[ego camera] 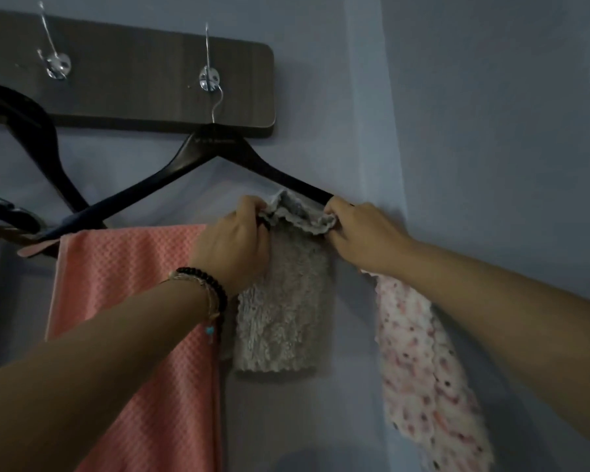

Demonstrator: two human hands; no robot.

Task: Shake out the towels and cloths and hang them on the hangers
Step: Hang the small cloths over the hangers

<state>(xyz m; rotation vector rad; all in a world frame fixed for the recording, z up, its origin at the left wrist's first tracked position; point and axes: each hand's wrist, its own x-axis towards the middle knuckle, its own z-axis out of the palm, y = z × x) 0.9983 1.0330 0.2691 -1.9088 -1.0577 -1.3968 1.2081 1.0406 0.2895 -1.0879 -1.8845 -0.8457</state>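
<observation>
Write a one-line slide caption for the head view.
Both hands, left hand and right hand, drape a fluffy grey cloth over a black wooden hanger.

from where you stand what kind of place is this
Probably a home entryway or bedroom corner, though I can't be sure. A dark hook board with chrome hooks is fixed to a plain blue wall, and a black hanger holding cloths hangs from one hook.

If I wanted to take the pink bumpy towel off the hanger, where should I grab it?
Probably grab the pink towel at its top fold, where it drapes over the hanger's bottom bar, coming from the front with a pinch. That edge is flat and stretched out, and it's clear to the left of the left hand, which is busy with the grey cloth.
</observation>
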